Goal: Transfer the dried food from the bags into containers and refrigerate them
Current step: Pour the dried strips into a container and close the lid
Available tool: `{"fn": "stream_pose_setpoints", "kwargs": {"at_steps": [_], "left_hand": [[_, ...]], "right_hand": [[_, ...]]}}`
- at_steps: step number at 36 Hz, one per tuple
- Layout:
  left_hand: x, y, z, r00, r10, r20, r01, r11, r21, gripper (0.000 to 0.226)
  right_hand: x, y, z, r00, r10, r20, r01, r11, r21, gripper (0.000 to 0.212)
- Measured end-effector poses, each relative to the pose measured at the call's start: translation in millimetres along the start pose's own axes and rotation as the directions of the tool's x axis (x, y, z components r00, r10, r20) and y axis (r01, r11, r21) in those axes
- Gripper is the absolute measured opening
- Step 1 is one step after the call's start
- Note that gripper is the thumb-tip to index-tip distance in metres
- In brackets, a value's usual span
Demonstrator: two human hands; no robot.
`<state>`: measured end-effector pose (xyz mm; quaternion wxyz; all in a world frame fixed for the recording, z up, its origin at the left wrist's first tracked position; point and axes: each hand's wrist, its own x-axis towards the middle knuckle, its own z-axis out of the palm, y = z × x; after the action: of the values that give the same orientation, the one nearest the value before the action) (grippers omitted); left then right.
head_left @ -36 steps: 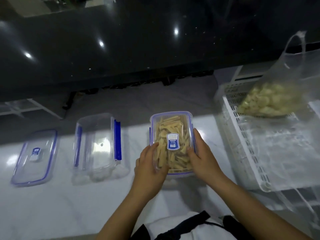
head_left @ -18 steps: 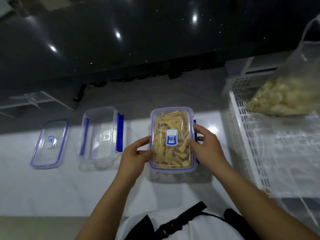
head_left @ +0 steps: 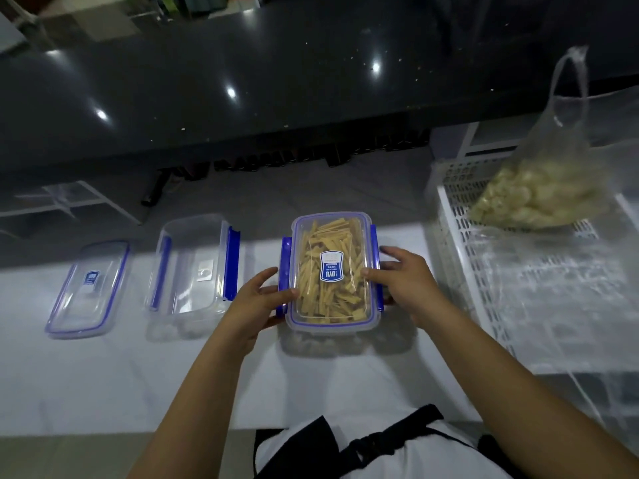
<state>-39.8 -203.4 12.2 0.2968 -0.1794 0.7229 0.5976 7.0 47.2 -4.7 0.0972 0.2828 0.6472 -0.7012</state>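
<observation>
1. Filled container [head_left: 333,271], lid on and packed with tan dried strips, stands flat on the white counter [head_left: 103,375] just ahead of the person, between both hands.
2. Left hand [head_left: 256,299] grasps its left side, with the thumb on the lid's edge and the fingers curled about the blue left latch [head_left: 285,271]. Right hand [head_left: 404,285] grasps the right side likewise, thumb on the lid, fingers round the right latch [head_left: 376,264].
3. Step in hand, as judged: snapping the side latches shut. This goes best with the thumbs pressing the lid flat while the fingers fold each latch down until it seats. Working both sides together should keep the box from sliding.
4. Orientation: lid up. The long axis runs away from the person, near end to far end, with the latches on the long sides.
5. Left of it stands an empty container [head_left: 193,267] and, farther left, a loose lid [head_left: 88,288], with their axes roughly parallel.
6. Far right, a bag [head_left: 539,191] of pale pieces rests in a white basket [head_left: 460,257], not yet emptied.
</observation>
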Motion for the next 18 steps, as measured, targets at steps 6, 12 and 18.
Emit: {"fn": "stream_pose_setpoints", "kwargs": {"at_steps": [6, 12, 18], "left_hand": [[-2, 3, 6, 0.994, 0.099, -0.050, -0.094, 0.990, 0.106, 0.052], [-6, -1, 14, 0.972, 0.214, -0.093, -0.191, 0.960, 0.206, 0.052], [-5, -1, 13, 0.968, 0.235, -0.084, -0.209, 0.947, 0.242, 0.052]], "right_hand": [[-2, -3, 1, 1.000, -0.028, -0.005, 0.028, 0.996, -0.082, 0.045], [-2, -7, 3, 0.998, -0.060, -0.025, 0.055, 0.981, -0.187, 0.038], [-2, -13, 5, 0.998, -0.054, -0.020, 0.048, 0.972, -0.228, 0.029]]}}
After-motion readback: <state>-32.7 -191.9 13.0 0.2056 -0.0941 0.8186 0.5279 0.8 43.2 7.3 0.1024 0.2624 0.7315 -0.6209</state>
